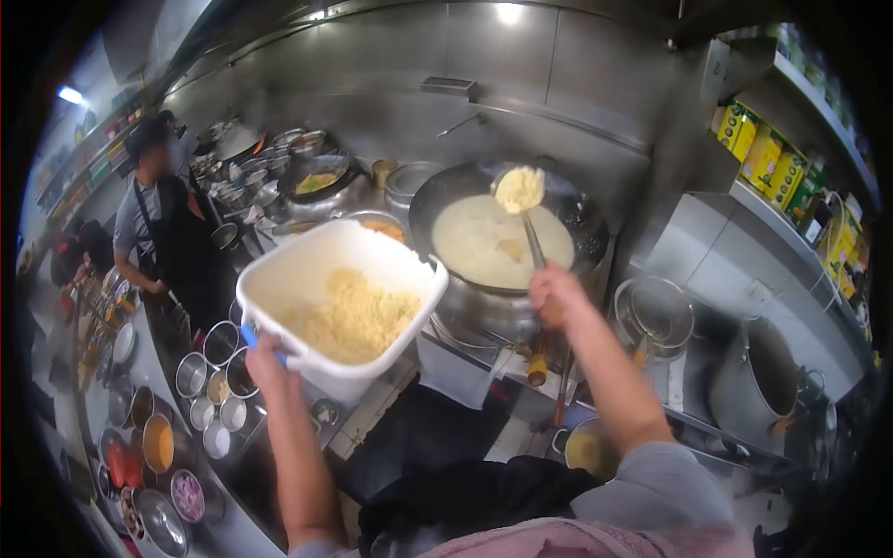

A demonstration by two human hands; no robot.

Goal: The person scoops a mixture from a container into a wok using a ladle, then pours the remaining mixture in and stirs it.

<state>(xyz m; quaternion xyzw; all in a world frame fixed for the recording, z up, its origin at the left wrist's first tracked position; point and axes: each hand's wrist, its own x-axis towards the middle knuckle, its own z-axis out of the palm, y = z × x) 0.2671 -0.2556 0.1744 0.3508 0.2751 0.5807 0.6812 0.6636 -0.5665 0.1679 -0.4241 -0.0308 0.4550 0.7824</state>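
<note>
My left hand (270,365) is closed on the blue-gripped handle of a white plastic bucket (339,374), which tilts toward me. Crumbly pale yellow food (358,312) lies inside it. In my right hand (560,293) is the handle of a ladle (533,240), its bowl heaped with a lump of the same yellow food (519,190). The ladle hangs over a large dark wok (584,216) on the stove. Pale, cloudy liquid (474,232) fills much of the wok, with a yellowish lump showing near its middle.
A person in a dark apron (181,232) stands at the left. Several metal containers (193,375) of ingredients line the left counter. Right of the wok sit a round strainer (659,316) and a tall pot (755,377). Another wok (316,181) stands further back.
</note>
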